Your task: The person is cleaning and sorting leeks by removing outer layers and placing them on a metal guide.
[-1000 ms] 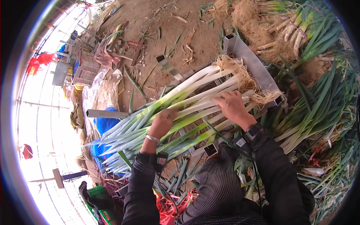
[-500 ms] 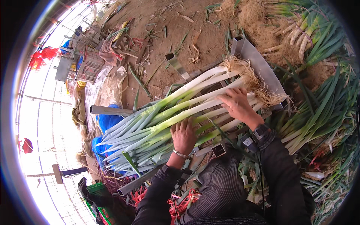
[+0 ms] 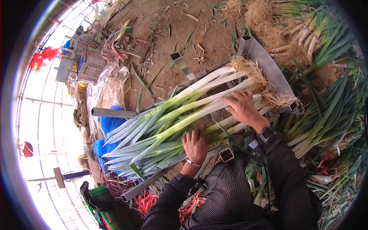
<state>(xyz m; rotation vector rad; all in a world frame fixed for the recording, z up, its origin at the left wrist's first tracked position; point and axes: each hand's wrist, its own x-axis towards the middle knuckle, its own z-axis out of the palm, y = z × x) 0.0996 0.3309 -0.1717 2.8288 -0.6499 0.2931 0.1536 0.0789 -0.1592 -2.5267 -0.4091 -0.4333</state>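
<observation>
A loose bundle of long green onions [image 3: 165, 133] lies across a metal frame in front of me, roots at the right and bluish-green leaves fanned to the left. With fingers bent over the white stems near the roots, my right hand [image 3: 245, 109] grips the bundle. My left hand [image 3: 195, 145] rests lower down on the green part at the near side, its fingers curled over stalks; the fingertips are partly hidden. Root hairs [image 3: 264, 82] press near a curved metal plate [image 3: 266, 65] at the frame's right end.
Metal bars [image 3: 114, 112] of the frame stick out around the bundle. More green onions [image 3: 322, 111] lie piled at the right, with rooty bunches [image 3: 310, 36] at the far right. Blue plastic [image 3: 111, 124], a green crate [image 3: 99, 191] and red strips [image 3: 145, 201] are at the left.
My left hand has slid right and slightly nearer along the bundle. Some near stalks have shifted, opening a gap between stems. My right hand stays nearly in place.
</observation>
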